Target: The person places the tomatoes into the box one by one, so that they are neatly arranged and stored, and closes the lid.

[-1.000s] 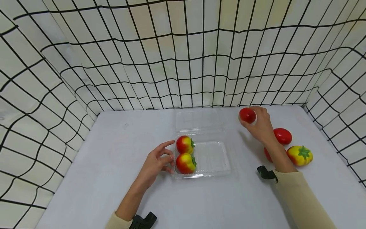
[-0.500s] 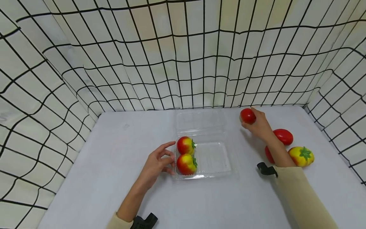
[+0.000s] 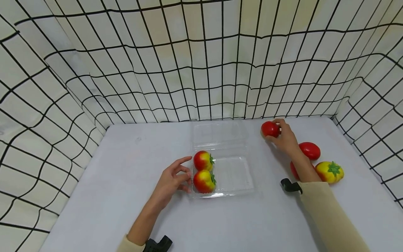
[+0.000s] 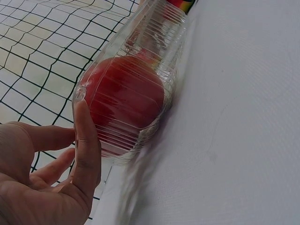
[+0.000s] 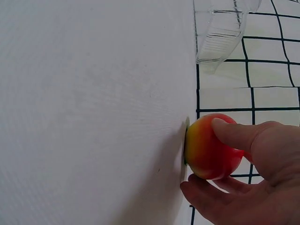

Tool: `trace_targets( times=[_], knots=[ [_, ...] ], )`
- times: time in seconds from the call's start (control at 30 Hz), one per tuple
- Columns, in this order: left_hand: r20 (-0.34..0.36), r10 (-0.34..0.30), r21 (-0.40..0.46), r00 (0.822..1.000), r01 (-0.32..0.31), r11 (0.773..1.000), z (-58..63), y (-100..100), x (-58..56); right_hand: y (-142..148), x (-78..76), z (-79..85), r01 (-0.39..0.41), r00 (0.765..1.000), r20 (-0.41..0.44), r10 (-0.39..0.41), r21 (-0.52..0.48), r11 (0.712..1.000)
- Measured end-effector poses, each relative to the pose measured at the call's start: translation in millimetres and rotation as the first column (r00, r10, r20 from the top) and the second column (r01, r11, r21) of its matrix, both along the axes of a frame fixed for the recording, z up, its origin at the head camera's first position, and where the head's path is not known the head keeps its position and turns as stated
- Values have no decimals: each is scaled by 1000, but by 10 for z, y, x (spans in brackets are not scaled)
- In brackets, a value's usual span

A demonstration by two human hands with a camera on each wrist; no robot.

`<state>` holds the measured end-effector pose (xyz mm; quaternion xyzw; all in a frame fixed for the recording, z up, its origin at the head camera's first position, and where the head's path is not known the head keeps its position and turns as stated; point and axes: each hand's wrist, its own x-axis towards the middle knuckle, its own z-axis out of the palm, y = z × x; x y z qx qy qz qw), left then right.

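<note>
My right hand [image 3: 285, 140] is around a red tomato-like fruit [image 3: 270, 129] at the table's back right. In the right wrist view this fruit [image 5: 213, 146] shows a yellow underside against the tabletop. The thumb lies on it, with other fingers at its opposite side. My left hand [image 3: 170, 180] is beside a clear plastic clamshell box [image 3: 234, 175]; in the left wrist view a finger touches the box wall [image 4: 108, 147], the others loosely bent. Inside the box, at its left, sit two red-and-yellow fruits with green leaves, one farther back [image 3: 203, 160] and one nearer [image 3: 204, 181].
The box's lid [image 3: 218, 133] lies folded back behind it. Beyond my right wrist are a red fruit [image 3: 310, 151], another red one [image 3: 294, 171] partly hidden by the forearm, and a yellow one [image 3: 329, 172] with a green leaf. Black netting [image 3: 222, 70] surrounds the white table [image 3: 132, 168].
The red fruit and my right hand have shifted slightly left, and the fingers look a little more spread around it. My left hand stays by the box.
</note>
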<state>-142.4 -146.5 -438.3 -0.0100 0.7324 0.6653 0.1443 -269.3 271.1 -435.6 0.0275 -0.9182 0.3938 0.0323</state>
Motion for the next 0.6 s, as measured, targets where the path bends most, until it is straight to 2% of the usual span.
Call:
trace_targets(
  times=[0.27, 0.6],
  knots=[
    [4, 7, -3, 1000, -7, 1000, 9, -4, 16, -5, 61, 71, -38, 997, 67, 39, -18, 999],
    [-4, -2, -7, 1000, 2, 1000, 25, -7, 27, -60, 163, 170, -36, 998, 59, 38, -41, 999]
  ],
)
